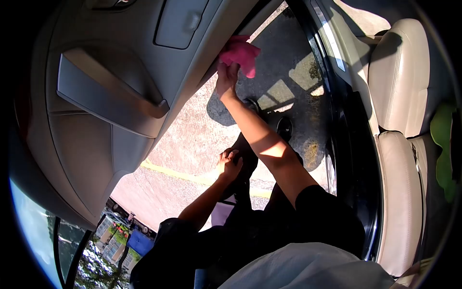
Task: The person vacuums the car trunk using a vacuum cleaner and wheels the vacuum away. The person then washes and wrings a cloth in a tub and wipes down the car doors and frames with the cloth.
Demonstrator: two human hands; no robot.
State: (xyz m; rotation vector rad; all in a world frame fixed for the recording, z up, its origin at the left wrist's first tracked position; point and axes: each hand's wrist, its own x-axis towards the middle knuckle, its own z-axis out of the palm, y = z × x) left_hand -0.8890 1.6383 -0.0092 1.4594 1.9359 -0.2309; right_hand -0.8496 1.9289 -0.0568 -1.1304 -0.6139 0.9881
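My right hand [227, 81] grips a pink cloth [243, 55] against the lower edge of the beige car door panel [192, 79]. The cloth is bunched up, and part of it hangs past my fingers. My left hand [229, 165] rests on my dark-clothed knee with its fingers apart and nothing in it. A curved grab handle [113, 91] stands out from the door panel, to the left of both hands.
Beige car seats [399, 192] and the dark door sill [353, 159] are on the right. Sunlit pavement [180, 139] with a yellow line [178, 174] lies below. A green object [442, 147] is at the far right, and a blue object [140, 243] at the lower left.
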